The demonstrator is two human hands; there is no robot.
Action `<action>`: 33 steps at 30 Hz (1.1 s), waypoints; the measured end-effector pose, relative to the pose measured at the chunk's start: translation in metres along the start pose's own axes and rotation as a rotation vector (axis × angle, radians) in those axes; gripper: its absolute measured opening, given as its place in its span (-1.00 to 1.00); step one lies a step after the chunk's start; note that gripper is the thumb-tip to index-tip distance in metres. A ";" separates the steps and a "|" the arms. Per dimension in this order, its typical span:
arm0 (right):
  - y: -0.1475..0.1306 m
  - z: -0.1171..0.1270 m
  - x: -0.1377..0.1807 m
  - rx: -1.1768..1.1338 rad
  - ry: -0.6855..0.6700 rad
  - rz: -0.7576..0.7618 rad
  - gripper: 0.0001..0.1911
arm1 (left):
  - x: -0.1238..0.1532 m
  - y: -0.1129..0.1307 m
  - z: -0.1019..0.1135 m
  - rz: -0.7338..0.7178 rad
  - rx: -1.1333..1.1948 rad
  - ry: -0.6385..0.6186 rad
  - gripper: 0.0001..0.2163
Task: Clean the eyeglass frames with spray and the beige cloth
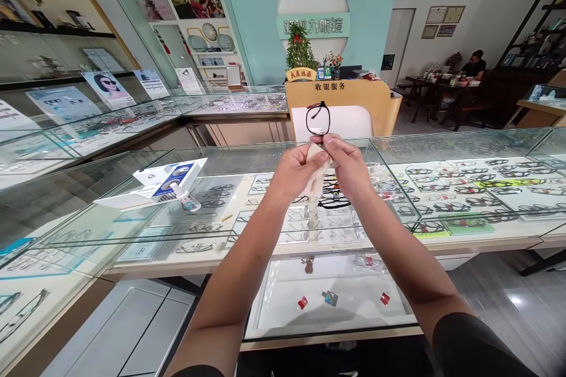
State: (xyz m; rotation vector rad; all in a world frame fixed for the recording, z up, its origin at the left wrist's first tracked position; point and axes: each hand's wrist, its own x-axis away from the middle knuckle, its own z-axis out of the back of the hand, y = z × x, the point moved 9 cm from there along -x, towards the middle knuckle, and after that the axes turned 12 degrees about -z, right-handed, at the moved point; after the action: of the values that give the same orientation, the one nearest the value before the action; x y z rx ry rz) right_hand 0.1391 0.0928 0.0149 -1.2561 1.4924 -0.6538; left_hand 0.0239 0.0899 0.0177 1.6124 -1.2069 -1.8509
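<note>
A pair of black-framed glasses (318,119) is held up over the glass counter (247,156), one lens standing above my fingers. My right hand (347,164) pinches the glasses from below. My left hand (295,169) is closed on a pale cleaning cloth (319,160) pressed against the glasses between the two hands. Both hands meet at the centre of the view, above the display case.
A small spray bottle (189,201) and a white-and-blue box (170,179) lie on the counter at left. Rows of glasses (464,188) fill the cases below the glass. A wooden cashier desk (340,103) stands behind. A person (474,65) sits at a far table.
</note>
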 end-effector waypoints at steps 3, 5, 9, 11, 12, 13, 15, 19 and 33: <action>0.000 0.001 0.000 -0.033 0.020 -0.032 -0.70 | 0.000 -0.002 -0.006 0.004 0.013 -0.049 -0.49; 0.001 0.001 0.001 -0.042 0.046 -0.049 -0.67 | 0.000 0.000 -0.005 -0.045 -0.013 -0.006 -0.51; 0.004 -0.004 0.003 -0.033 0.058 -0.068 -0.59 | 0.001 0.007 0.001 -0.199 -0.132 0.189 -0.53; 0.005 -0.008 0.004 -0.013 0.040 -0.050 -0.58 | 0.003 0.007 0.007 -0.240 -0.174 0.281 -0.53; 0.006 -0.009 0.003 0.001 0.033 -0.031 -0.59 | 0.003 0.007 0.011 -0.244 -0.183 0.315 -0.52; 0.005 -0.009 0.003 0.017 0.035 -0.007 -0.60 | 0.003 0.006 0.015 -0.236 -0.185 0.333 -0.51; 0.004 -0.005 0.003 0.041 0.058 0.032 -0.63 | 0.001 0.002 0.019 -0.194 -0.180 0.307 -0.48; -0.006 0.009 0.002 -0.013 0.128 0.070 -0.68 | -0.004 0.008 0.034 -0.175 -0.223 0.248 -0.45; -0.035 0.013 0.007 0.060 -0.071 -0.106 -0.65 | -0.006 -0.004 0.164 0.258 -1.159 0.041 -0.51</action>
State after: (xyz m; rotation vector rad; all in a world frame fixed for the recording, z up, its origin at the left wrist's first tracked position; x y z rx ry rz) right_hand 0.1642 0.0786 0.0393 -1.3050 1.3461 -0.7113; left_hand -0.1274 0.1526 0.0110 0.7710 -0.1464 -1.7581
